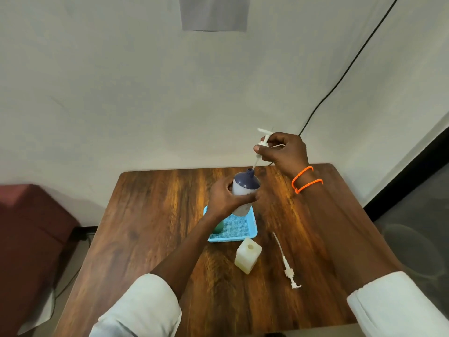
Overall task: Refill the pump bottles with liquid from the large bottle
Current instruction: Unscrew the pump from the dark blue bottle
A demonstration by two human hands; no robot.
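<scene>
White pump pinched in right hand, tube apparently leaving the left hand-gripped bottle; next, lift clear.

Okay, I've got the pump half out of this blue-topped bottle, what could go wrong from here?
The pump pinched in your right hand has its tube tip at the neck of the bottle; it may drip on the table once clear. Your left hand holds that bottle above the blue tray, so a slip could tip it. The square bottle stands open near your forearm and could get knocked over.
</scene>
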